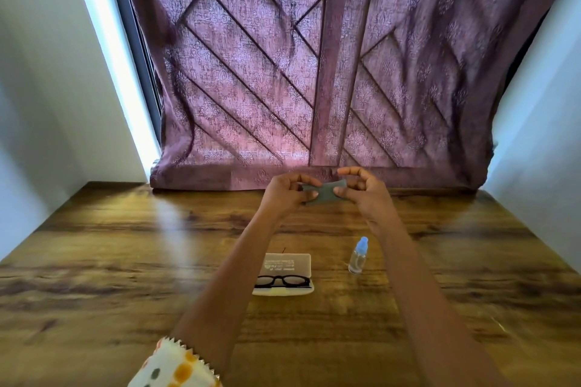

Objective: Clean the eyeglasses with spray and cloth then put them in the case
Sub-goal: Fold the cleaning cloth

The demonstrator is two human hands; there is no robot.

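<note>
Both hands are raised over the far edge of the glossy wood-grain tabletop [125, 261], stretching a small grey cloth [323, 193] between them. The left hand [284, 190] pinches its left end, and the right hand [361, 190] pinches its right end. Black thick-rimmed eyeglasses [281, 281] lie in the open, pale rectangular case [287, 264] near the table's middle; the lid's printing is too blurred to read. A small clear spray bottle [357, 256] with a blue cap stands upright to its right.

Glossy wood-grain table [125, 261], matt grey cloth [323, 193], clear plastic bottle [357, 256], woven patterned curtain [251, 72].
</note>
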